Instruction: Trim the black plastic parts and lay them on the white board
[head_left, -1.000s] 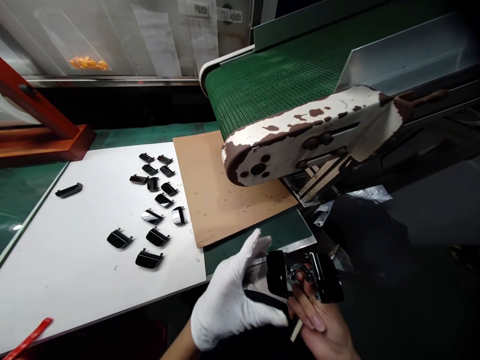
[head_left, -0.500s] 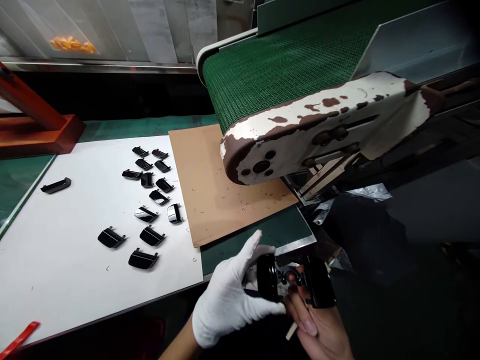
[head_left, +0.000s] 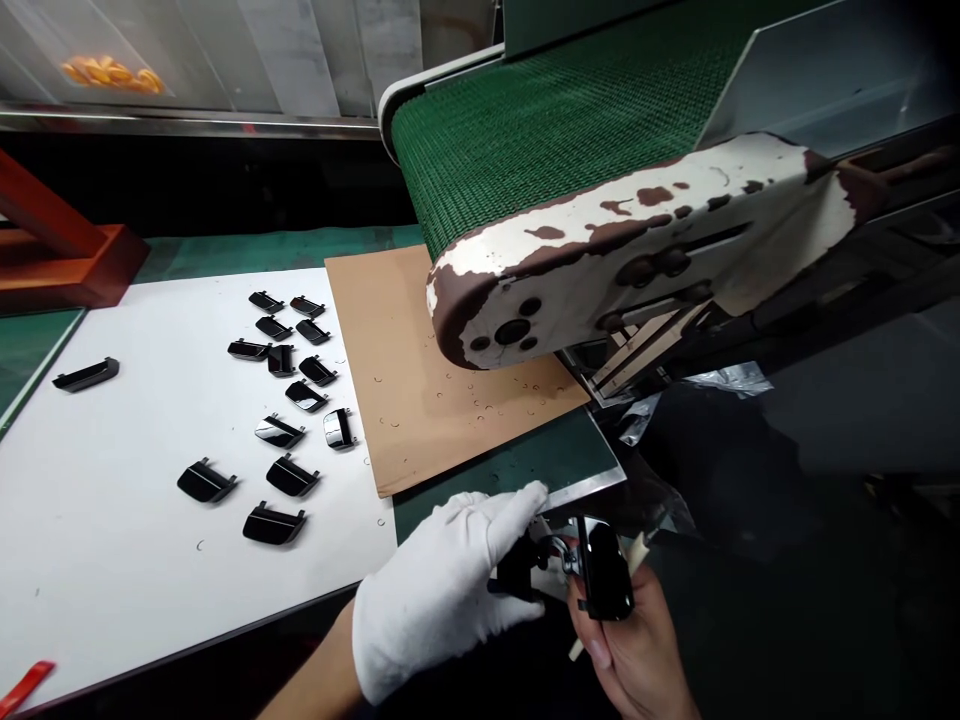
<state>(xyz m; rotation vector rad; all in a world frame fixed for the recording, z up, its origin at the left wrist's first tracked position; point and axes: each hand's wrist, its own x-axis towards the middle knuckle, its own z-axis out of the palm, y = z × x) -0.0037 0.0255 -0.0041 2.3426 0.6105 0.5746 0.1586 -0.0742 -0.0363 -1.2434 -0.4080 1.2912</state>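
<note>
My left hand [head_left: 442, 580], in a white glove, is closed around a glossy black plastic part [head_left: 514, 572], mostly covered by the fingers. My bare right hand [head_left: 634, 640] grips another glossy black plastic part [head_left: 606, 570] from below. Between the two parts is a dark curved piece [head_left: 556, 552], which appears to link them. A thin beige stick [head_left: 639, 552] also passes through my right hand; what its ends are like is hidden. Both hands are in front of the table's near edge.
Several black parts [head_left: 279, 430] lie on the white sheet [head_left: 135, 520]. Brown cardboard [head_left: 420, 400] with small curved scraps is beside them, under the end of a green conveyor belt [head_left: 540, 150]. An orange stand [head_left: 82, 260] is at left, a red strip [head_left: 28, 688] at lower left.
The part in my left hand has turned and moved left, more covered by the glove. My right hand has tilted its part, and the beige stick now shows above the fingers. The view has shifted slightly.
</note>
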